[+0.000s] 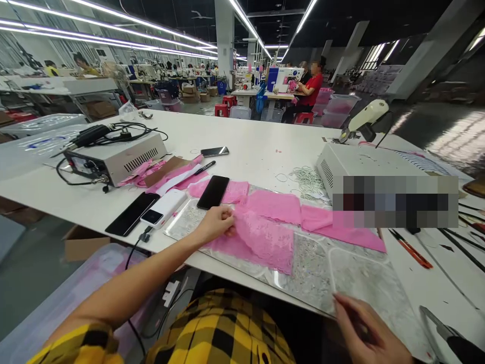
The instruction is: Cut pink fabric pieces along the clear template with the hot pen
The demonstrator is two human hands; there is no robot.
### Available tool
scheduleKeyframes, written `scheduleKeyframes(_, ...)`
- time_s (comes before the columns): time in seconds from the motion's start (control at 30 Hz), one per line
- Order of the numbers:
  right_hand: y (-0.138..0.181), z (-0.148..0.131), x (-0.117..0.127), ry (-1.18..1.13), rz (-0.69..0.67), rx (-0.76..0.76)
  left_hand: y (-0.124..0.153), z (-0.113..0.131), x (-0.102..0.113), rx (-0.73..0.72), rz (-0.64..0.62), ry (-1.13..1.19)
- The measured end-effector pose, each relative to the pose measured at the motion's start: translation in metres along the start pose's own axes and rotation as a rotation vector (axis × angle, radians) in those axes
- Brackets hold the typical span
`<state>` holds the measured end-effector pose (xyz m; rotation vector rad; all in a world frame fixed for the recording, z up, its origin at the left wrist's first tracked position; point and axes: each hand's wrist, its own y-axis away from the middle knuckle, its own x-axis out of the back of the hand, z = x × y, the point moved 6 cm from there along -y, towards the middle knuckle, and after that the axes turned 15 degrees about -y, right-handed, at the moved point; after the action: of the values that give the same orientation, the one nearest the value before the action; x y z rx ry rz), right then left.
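My left hand [215,224] is closed, its fingertips pinching the left edge of a pink lace fabric piece [267,240]. The piece lies partly raised over more pink fabric on a clear-covered grey board [312,258]. Behind it, other pink fabric pieces [275,205] lie in a row across the board. A black phone [213,192] rests just beyond my left hand, touching the pink cloth. My right hand [369,328] hovers at the board's front right, apart from the fabric. Its thumb and index finger come together at the tips; anything between them is too small to make out.
A white power bank [163,208] and a dark phone [132,214] lie left. Box-shaped devices stand at left [117,156] and right [371,167]. Orange-handled tweezers [411,248], tangled pale elastic loops [308,182] and another phone [214,151] lie about. A person in red [313,87] sits sewing beyond.
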<state>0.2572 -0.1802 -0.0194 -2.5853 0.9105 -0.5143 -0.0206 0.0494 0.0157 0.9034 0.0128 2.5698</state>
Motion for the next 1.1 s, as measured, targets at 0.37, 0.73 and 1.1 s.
scheduleKeyframes(0.37, -0.027, -0.031, -0.101, 0.169, -0.533, 0.509, 0.044, -0.053, 0.023, -0.005, 0.165, -0.328)
scheduleKeyframes(0.73, -0.024, -0.026, -0.104, 0.228, -0.609, 0.757, 0.071, -0.055, 0.038, -0.198, 0.049, -0.579)
scheduleKeyframes(1.1, -0.043, -0.029, -0.114, 0.057, -0.681, 0.457, 0.05, -0.054, 0.046, -0.426, -0.049, -0.571)
